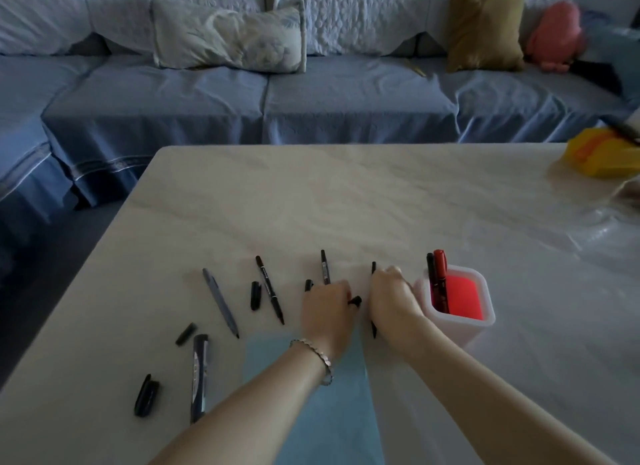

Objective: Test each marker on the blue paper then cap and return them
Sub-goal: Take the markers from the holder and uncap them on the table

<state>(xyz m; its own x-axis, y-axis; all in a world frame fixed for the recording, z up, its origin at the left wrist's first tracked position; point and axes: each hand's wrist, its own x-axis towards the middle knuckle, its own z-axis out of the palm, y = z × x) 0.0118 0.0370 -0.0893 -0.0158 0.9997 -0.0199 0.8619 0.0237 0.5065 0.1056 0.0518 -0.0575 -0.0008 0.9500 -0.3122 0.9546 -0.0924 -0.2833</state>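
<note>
left hand (327, 309) pinches a black cap (355, 300) while right hand (393, 296) grips a black marker (374, 329) beside the blue paper (332, 412).

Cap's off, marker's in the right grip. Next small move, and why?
Probably slide the marker tip left onto the blue paper for a short stroke: the right grip holds it bare-tipped just off the sheet, the left grip pinches a cap, and no ink shows on the paper.

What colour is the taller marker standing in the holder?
The taller marker is red, beside a black marker; head view.
</note>
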